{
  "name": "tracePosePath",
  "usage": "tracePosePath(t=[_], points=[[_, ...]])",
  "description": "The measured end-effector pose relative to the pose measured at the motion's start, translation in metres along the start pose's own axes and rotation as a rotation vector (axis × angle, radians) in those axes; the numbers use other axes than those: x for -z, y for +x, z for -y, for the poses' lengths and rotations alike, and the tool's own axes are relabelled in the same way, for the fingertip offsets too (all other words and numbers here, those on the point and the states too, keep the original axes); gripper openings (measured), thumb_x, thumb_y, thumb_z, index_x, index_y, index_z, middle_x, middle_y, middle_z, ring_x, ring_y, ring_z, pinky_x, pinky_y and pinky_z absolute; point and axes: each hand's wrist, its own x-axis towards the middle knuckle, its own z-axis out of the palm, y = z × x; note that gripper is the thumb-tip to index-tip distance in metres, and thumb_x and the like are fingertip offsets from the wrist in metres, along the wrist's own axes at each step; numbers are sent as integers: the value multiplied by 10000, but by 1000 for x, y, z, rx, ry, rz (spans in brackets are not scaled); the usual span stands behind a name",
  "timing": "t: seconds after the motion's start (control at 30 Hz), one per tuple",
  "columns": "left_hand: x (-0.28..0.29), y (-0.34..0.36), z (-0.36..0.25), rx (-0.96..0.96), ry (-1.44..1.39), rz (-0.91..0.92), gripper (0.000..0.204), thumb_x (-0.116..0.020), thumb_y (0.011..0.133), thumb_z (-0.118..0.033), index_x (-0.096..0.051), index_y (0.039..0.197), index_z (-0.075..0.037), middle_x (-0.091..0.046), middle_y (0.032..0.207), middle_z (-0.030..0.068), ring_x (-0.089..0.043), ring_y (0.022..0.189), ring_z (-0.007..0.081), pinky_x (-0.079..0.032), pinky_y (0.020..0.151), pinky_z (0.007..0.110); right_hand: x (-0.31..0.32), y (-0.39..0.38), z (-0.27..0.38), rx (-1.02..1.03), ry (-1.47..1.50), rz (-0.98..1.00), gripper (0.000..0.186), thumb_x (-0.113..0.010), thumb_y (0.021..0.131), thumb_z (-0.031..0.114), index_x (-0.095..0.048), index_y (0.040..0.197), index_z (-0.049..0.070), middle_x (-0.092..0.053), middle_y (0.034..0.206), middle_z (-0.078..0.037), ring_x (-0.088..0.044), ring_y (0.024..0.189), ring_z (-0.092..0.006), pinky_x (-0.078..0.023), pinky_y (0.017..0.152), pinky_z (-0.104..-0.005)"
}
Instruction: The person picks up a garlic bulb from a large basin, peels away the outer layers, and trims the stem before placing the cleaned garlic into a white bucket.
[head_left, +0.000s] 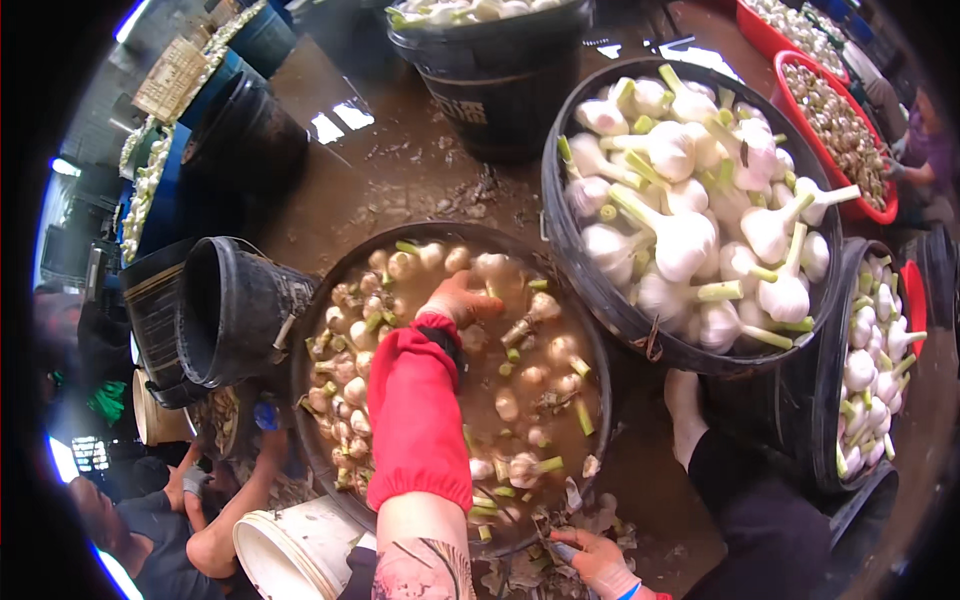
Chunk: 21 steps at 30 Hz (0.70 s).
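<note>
A wide black tub of muddy brown water stands before me, with garlic bulbs crowded at its left and others scattered on the right. My left hand, in an orange glove and red sleeve cover, reaches into its far part. The fingers are spread at the water among the bulbs, nothing visible in them. Low on the right, my right hand, also gloved, is closed beside the tub's near rim, over loose peel and stalk scraps. A grey tip shows at its fingers; what it holds is unclear.
A black basket of clean white garlic stands right of the tub. More garlic fills a basket and red tubs. Empty black buckets and a white bucket stand left. Co-workers sit at both sides. The floor is wet.
</note>
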Motion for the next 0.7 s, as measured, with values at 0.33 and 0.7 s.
tracePosePath(t=[0.33,0.7], points=[[-48,-147,-19,-126,239,144,767,-775,589,-249,-433,1222,17,-570,1122,186,-553,1053,272,-432,903,331,10,-20,8,49,-244,197,348,-610,841,287,-607,1156,140,-575,1174,-111,-537,1087,-208,-408,919,-270],[-142,-437,41,16,-1551,-63,476,-627,812,-117,-409,1233,-153,-557,1126,36,-565,981,227,-496,788,433,-17,-46,23,219,268,25,336,-648,842,152,-589,1142,15,-633,1043,-1,-552,941,-73,-433,840,-219]])
